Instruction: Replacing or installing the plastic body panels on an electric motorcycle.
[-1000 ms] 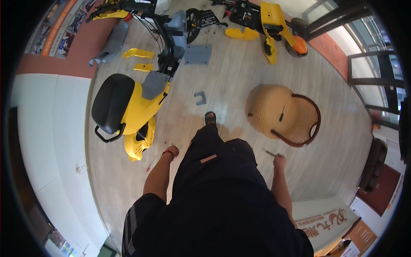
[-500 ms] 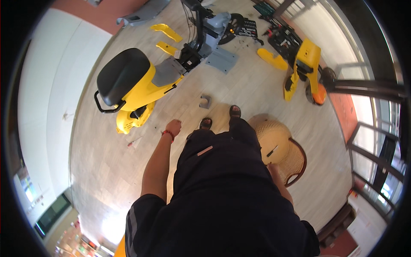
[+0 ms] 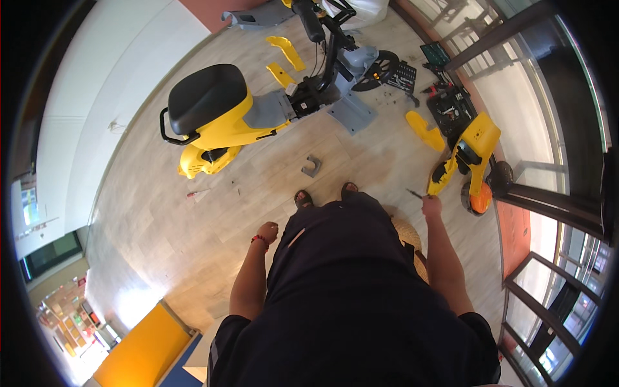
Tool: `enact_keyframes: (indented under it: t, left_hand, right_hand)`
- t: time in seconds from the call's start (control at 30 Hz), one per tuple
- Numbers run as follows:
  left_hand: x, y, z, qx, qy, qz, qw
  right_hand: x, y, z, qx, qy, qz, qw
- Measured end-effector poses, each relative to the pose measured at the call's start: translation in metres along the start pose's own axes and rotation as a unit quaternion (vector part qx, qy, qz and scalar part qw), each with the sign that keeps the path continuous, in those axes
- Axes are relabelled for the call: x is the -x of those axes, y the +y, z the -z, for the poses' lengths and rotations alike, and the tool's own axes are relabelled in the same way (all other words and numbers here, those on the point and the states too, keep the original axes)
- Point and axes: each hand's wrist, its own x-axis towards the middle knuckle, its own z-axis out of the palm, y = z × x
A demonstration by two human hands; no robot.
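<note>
Two hands hung at the person's sides: the left hand (image 3: 268,231) loosely curled and holding nothing, the right hand (image 3: 431,207) gripping a slim dark tool (image 3: 414,193) that pointed toward the loose yellow body panel (image 3: 475,149). Since a second earlier the view had swung, so the yellow scooter (image 3: 222,119) sat further ahead and the wicker stool (image 3: 407,237) was now mostly hidden behind the body, suggesting the person had turned toward the panel. Counted: one scooter, one small grey bracket (image 3: 311,166) by the feet, two open tool cases (image 3: 425,84).

Wood floor (image 3: 167,219): yellow scooter (image 3: 225,119), grey bracket (image 3: 311,166).
</note>
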Motion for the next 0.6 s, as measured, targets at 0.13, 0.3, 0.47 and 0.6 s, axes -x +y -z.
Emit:
enact_keyframes:
  t: [0.13,0.3,0.47,0.6]
  left_hand:
    - [0.028,0.061,0.033,0.138,0.049,-0.017,0.989]
    - [0.083,0.124,0.089,0.181,0.015,-0.096,0.979]
    - [0.165,0.186,0.114,0.245,-0.118,-0.324,0.906]
    - [0.197,0.221,0.101,0.258,-0.169,-0.337,0.890]
  right_hand:
    - [0.009,0.034,-0.043,0.074,-0.073,0.011,0.995]
    - [0.048,0.068,-0.052,0.357,-0.166,0.133,0.909]
    - [0.062,0.074,-0.042,0.093,-0.165,-0.104,0.976]
    - [0.038,0.075,-0.059,0.125,-0.154,-0.081,0.977]
